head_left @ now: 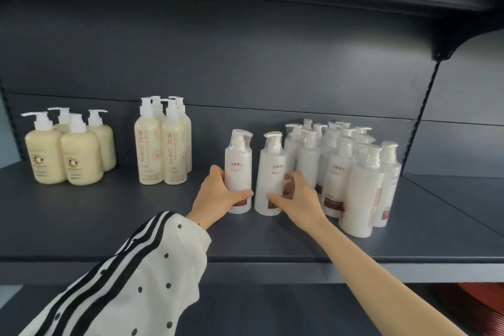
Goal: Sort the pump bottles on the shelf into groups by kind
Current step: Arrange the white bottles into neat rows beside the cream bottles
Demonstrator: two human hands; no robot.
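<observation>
Head view: the left hand (218, 194) wraps a white pump bottle (238, 169) low down. The right hand (297, 199) clasps the second white bottle (272, 172) at its 3 o'clock.

Both are best slid upright, gripped low, toward the white cluster (351, 172) at 3 o'clock, away from the tall cream bottles (163, 150) and squat cream bottles (68, 155) at 9.

The white bottles are smooth, film-wrapped cylinders on a matte dark shelf (109, 226).

A dark grey shelf (136, 226) is carrying pump bottles, all resting on their bases. Four squat cream bottles (65, 150) are sitting at the left end. Four tall cream bottles (162, 144) are standing near them, toward the middle. A cluster of white bottles (341, 172) is crowding the right part; a first white bottle (238, 163) and a second white bottle (272, 172) are standing just left of it.
</observation>
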